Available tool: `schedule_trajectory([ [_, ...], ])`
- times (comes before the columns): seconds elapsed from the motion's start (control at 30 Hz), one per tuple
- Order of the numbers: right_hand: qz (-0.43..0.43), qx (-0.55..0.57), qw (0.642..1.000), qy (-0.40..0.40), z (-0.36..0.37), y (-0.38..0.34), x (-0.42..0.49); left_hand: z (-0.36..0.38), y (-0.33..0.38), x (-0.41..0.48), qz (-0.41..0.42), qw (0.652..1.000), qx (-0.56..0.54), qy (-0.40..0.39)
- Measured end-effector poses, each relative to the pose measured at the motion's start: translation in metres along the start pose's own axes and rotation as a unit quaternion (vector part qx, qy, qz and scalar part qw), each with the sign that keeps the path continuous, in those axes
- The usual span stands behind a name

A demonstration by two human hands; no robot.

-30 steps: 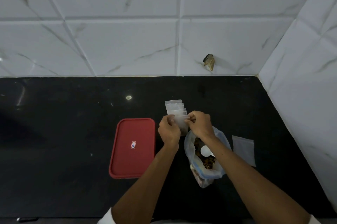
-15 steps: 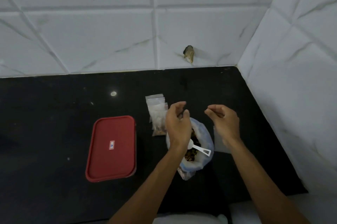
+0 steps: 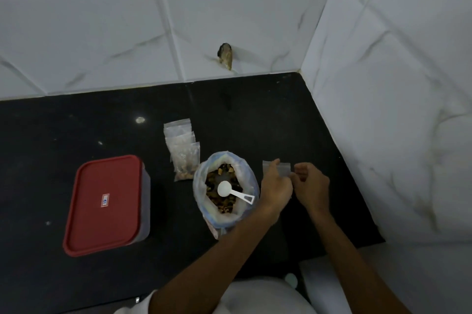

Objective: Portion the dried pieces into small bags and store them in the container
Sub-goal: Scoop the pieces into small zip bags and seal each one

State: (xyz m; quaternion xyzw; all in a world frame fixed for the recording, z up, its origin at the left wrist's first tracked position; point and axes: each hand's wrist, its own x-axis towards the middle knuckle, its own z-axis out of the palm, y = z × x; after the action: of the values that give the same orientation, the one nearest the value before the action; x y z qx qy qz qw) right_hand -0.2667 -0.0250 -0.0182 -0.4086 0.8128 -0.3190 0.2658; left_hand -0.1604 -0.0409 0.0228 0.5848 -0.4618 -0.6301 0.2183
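Observation:
A big clear bag (image 3: 204, 186) of brown dried pieces stands open on the black counter (image 3: 255, 122), with a white scoop (image 3: 226, 189) lying in it. Filled small bags (image 3: 182, 152) lie stacked just behind it. To the left sits the closed container with its red lid (image 3: 104, 203). An empty small bag (image 3: 284, 169) lies right of the big bag. My left hand (image 3: 277, 184) lies over it and pinches it. My right hand (image 3: 310, 186) has curled fingers pinching its right edge.
White marble-look tiled walls (image 3: 383, 83) close off the back and right of the counter. A small brown chipped spot (image 3: 226, 55) marks the back wall. The counter's front edge runs near my white clothing (image 3: 255, 298).
Both hands let go of a filled small bag, which now lies on the stack. They moved right past the big bag to the empty small bag. The camera swung right.

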Motion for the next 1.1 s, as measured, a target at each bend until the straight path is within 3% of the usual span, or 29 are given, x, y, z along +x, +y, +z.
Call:
schedule_trajectory([
  [0.3,0.051,0.045,0.997,-0.045,0.006,0.009,0.006,0.002,-0.006,0.007,-0.013,0.998,0.060,0.027],
  [0.63,0.117,0.100,0.985,-0.072,0.007,0.008,0.013,0.002,-0.008,0.008,-0.017,0.998,0.023,0.047],
  [0.8,0.105,0.089,0.986,-0.092,0.011,0.005,0.014,0.001,-0.007,0.013,-0.045,0.998,-0.027,0.045],
  [1.1,0.077,0.034,0.996,-0.011,0.012,0.008,-0.005,-0.004,-0.013,0.012,-0.058,0.998,-0.027,0.029],
])
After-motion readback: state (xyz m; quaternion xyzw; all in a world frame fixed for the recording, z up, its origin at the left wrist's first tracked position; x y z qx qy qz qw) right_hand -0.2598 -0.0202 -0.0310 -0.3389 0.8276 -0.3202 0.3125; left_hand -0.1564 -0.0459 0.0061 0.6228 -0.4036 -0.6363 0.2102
